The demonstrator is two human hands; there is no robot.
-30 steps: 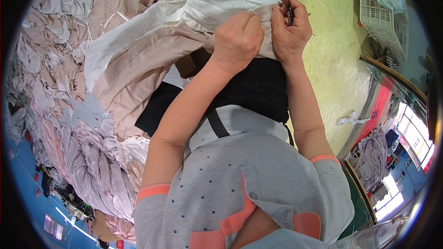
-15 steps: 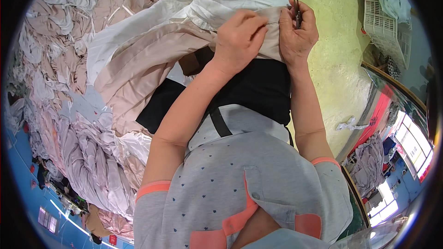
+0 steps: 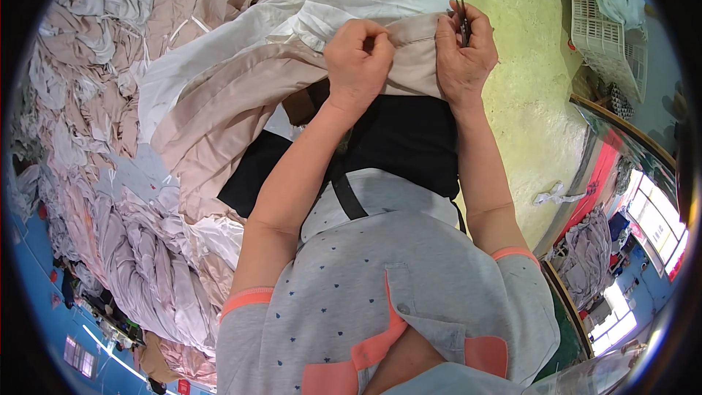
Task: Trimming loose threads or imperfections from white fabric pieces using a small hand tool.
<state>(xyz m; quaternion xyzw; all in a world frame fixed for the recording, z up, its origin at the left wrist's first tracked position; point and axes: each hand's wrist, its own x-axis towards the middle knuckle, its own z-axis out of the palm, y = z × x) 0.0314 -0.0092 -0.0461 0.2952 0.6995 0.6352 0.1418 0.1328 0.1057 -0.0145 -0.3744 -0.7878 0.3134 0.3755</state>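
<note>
From the head camera, the left hand (image 3: 357, 62) is curled into a loose fist beside the beige cloth (image 3: 415, 55); whether it pinches anything cannot be told. The right hand (image 3: 466, 58) is closed round dark scissors (image 3: 463, 25), points away, its thumb on the cloth's right end. The cloth lies between the hands, beyond the black trousers (image 3: 402, 135), with white fabric (image 3: 365, 0) farther off. Crumpled clothes (image 3: 139, 256) lie left; a white basket (image 3: 599, 25) stands far right.
</note>
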